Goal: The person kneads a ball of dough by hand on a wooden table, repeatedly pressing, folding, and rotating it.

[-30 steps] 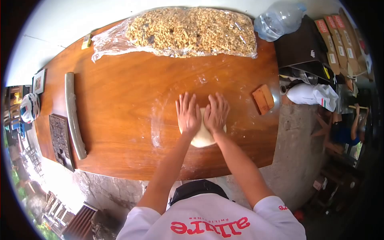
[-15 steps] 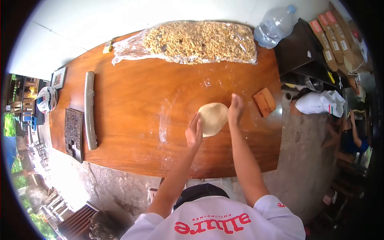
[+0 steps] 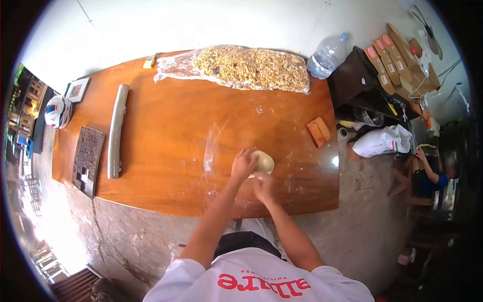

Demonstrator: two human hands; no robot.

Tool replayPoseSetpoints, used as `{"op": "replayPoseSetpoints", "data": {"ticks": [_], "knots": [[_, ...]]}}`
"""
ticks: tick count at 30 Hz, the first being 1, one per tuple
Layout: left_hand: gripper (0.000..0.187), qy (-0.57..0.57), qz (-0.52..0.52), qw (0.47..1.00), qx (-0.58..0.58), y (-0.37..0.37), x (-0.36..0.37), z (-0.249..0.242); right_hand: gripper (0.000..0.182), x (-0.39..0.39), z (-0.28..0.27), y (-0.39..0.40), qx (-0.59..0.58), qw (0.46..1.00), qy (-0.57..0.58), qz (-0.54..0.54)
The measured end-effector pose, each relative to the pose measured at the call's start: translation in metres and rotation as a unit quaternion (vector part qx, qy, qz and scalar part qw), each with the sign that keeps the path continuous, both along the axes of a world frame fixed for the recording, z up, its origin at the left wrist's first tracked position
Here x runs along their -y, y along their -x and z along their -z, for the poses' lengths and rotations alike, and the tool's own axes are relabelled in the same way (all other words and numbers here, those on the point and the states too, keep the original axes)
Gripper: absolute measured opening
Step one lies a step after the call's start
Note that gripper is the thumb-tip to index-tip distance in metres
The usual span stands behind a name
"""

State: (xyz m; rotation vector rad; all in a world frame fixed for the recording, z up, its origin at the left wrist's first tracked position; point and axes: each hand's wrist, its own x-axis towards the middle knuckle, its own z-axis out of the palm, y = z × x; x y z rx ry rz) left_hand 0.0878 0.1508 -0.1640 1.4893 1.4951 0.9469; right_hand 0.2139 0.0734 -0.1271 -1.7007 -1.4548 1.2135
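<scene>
A pale piece of dough (image 3: pixel 264 163) lies on the brown wooden table (image 3: pixel 166 131) near its front edge, looking smaller and rounder than a flat disc. My left hand (image 3: pixel 243 163) is on the dough's left side, its fingers curled over the edge. Close to the dough's lower edge is my right hand (image 3: pixel 263 187), blurred by motion, so its fingers cannot be made out. Pale streaks of flour (image 3: pixel 209 153) mark the wood left of the dough.
A plastic bag of crumbly brown pieces (image 3: pixel 251 68) and a water bottle (image 3: pixel 328 56) stand at the back. A wooden block (image 3: pixel 318 132) lies right, a long grey roll (image 3: pixel 117 132) and dark board (image 3: pixel 87 160) left. Another person (image 3: pixel 433 173) is far right.
The dough has gone from a wide flat disc to a smaller shape. My right hand has moved from its right side down to its lower edge; my left hand now reaches over it. The view has shifted.
</scene>
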Motion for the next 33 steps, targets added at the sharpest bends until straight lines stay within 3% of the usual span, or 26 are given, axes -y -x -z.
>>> {"op": "replayPoseSetpoints", "data": {"ticks": [1,3,4,6,7,9,11,12,14,18,21,26,29,31,32,33], "knots": [[0.039,0.001,-0.001,1.0,0.002,0.0,0.008,-0.003,0.029,-0.006,0.0,-0.006,0.002,1.0,0.001,-0.001],[0.039,0.024,-0.008,0.999,-0.046,0.001,0.013,-0.011,0.028,-0.032,0.002,-0.016,0.013,0.965,-0.126,0.232],[0.037,-0.03,-0.019,0.999,-0.025,0.001,0.021,-0.007,0.028,-0.037,0.014,-0.019,0.011,0.964,-0.129,0.233],[0.032,0.001,0.028,0.999,0.028,0.007,0.047,-0.005,0.031,-0.05,0.037,-0.021,0.059,0.958,-0.234,0.153],[0.034,-0.008,0.062,0.998,0.015,0.014,0.062,-0.004,0.036,-0.036,0.046,-0.018,0.067,0.98,-0.163,0.087],[0.035,-0.016,0.101,0.995,0.002,0.019,0.084,-0.009,0.042,0.0,0.036,-0.01,0.241,0.935,-0.261,-0.018],[0.041,-0.131,0.011,0.991,-0.004,0.013,0.104,-0.021,0.045,0.032,0.039,-0.003,0.245,0.928,-0.28,-0.005],[0.041,-0.123,0.012,0.992,-0.003,0.009,0.106,-0.015,0.048,0.041,0.045,-0.001,0.247,0.92,-0.303,0.006],[0.047,-0.167,0.112,0.964,-0.173,-0.002,0.104,0.001,0.049,0.046,0.059,0.001,0.264,0.92,-0.29,0.008],[0.052,-0.139,0.121,0.966,-0.181,-0.003,0.05,0.02,0.048,-0.012,0.05,-0.011,0.302,0.913,-0.271,-0.034],[0.053,-0.117,0.067,0.968,-0.211,-0.013,-0.024,0.015,0.046,-0.081,0.049,-0.02,0.351,0.906,-0.227,-0.068],[0.052,-0.099,-0.064,0.966,-0.231,-0.028,-0.137,0.026,0.036,-0.215,0.055,-0.031,0.32,0.916,-0.241,0.027],[0.05,-0.076,-0.125,0.968,-0.206,-0.028,-0.159,0.034,0.028,-0.265,0.064,-0.037,0.309,0.899,-0.307,0.041],[0.05,-0.052,-0.146,0.985,-0.075,-0.024,-0.152,0.031,0.023,-0.283,0.081,-0.044,0.172,0.925,-0.337,0.048],[0.054,-0.05,-0.157,0.985,-0.043,-0.024,-0.141,0.035,0.017,-0.29,0.1,-0.052,0.09,0.92,-0.371,0.093],[0.054,0.01,-0.158,0.985,0.067,-0.028,-0.124,0.017,0.016,-0.287,0.105,-0.06,0.005,0.929,-0.333,0.163]]}}
